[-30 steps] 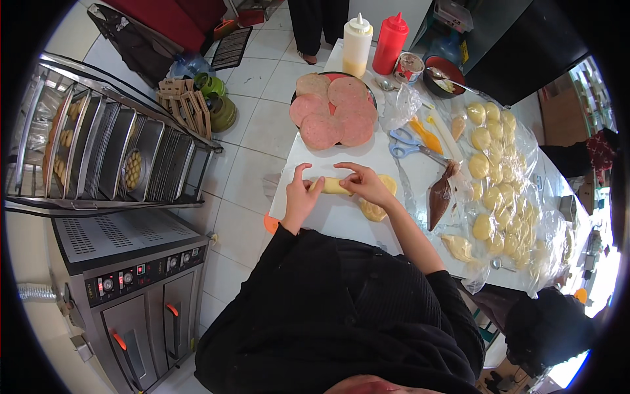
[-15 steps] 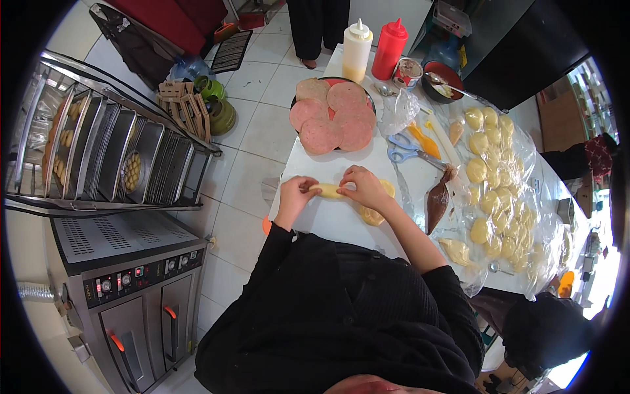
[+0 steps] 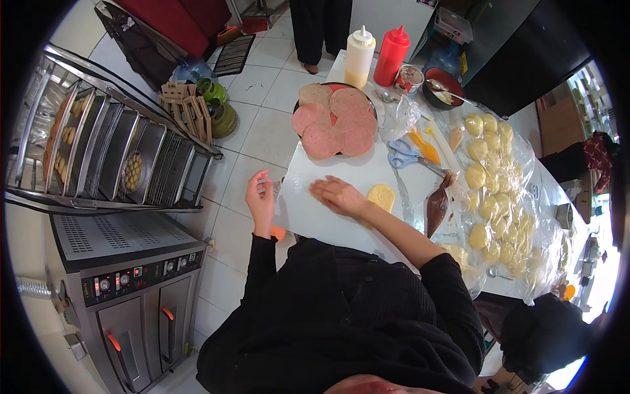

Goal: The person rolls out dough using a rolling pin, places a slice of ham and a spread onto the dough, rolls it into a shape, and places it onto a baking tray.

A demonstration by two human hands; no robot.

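At the bench [image 3: 295, 213], the dough roll has been released, perhaps being rolled unseen under the flattened right hand [image 3: 338, 196], near the oval dough [image 3: 381, 197]; the left hand [image 3: 260, 200] is held apart, loosely open.

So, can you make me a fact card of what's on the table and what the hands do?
Left hand: raised, left of the smooth white work surface, nothing seen in it
Right hand: palm down over that surface; anything underneath is hidden
Nearest right hand: flat, oval yellow dough piece
Beyond hands: round pink slices on a round black-rimmed red plate
To the right: blue-handled metal scissors; round yellow dough balls under clear plastic sheet
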